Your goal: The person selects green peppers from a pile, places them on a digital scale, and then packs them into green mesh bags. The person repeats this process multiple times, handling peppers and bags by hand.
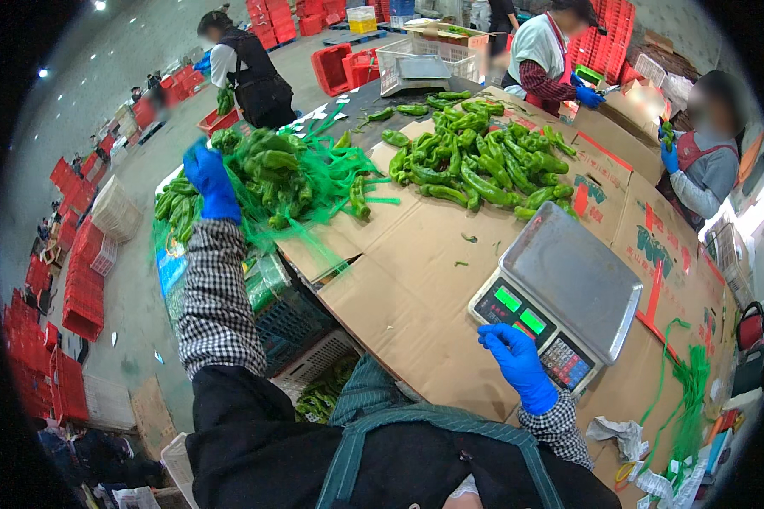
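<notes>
At the near left corner of the weighing scale (573,284), right hand (522,369) in a blue glove, close to the green-lit display panel (515,310); fingers bent and drawn near one another. Cannot tell from this angle whether pinching anything or touching the panel. Well left of the scale, left hand (212,182), likewise gloved in blue, against the outer side of a heap of netted green peppers (272,165); fingers mostly turned from view, so cannot tell whether spread or closed on the net. Between that heap and the scale, but farther back, green mesh netting (339,174) in loose folds. Beyond the scale and to its left, loose green peppers (484,161) in a broad pile, well apart from both hands. Under the scale and around it, brown cardboard (407,271) as the work surface. Right of the scale, toward the near side, a bundle of green net strips (694,382) and crumpled white paper (620,434). Far beyond the scale, a co-worker in plaid sleeves (539,81); to its far right, another in a red apron (696,153), with a green pepper in a blue-gloved hand.
</notes>
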The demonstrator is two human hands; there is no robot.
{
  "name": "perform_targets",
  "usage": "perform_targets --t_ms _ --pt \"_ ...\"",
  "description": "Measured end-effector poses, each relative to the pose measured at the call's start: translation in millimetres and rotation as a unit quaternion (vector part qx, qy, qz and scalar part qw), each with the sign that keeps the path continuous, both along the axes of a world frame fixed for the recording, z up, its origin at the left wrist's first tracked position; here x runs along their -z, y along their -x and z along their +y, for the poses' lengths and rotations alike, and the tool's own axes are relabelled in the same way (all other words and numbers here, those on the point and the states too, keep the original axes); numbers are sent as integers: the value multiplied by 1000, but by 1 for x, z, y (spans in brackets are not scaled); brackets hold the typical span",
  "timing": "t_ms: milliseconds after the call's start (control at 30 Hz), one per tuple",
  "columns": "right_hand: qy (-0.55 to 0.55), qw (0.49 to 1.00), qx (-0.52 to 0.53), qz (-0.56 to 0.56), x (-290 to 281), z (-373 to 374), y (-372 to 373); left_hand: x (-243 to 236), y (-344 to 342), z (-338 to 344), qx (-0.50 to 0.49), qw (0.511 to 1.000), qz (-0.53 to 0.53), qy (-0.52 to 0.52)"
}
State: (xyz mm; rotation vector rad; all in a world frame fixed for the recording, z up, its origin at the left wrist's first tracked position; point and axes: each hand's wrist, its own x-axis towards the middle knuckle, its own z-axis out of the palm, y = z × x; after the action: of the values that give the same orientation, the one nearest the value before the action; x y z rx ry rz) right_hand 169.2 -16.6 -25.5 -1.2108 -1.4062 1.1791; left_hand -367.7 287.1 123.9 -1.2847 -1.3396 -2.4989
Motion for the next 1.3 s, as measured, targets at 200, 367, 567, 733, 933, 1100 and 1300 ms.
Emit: perform_targets --t_ms 200,367,567,733,933,1100,1300 --pt "12 999 4 -52 -1 -4 9 54 -43 -19 -135 969 203 43" --pt "34 998 1 -50 -4 -5 12 106 12 -19 -126 959 123 225" --pt "60 998 15 -18 2 -3 12 118 68 -34 50 981 -110 149" --pt "78 997 28 -2 2 1 8 46 44 -76 21 999 0 27" --pt "104 992 68 12 8 5 0 -45 -168 -113 69 965 229 -108" --pt "92 994 53 -16 5 11 -4 50 -289 -32 300 838 422 173" --pt "107 991 84 -13 -14 15 -34 170 -406 70 291 658 652 240"
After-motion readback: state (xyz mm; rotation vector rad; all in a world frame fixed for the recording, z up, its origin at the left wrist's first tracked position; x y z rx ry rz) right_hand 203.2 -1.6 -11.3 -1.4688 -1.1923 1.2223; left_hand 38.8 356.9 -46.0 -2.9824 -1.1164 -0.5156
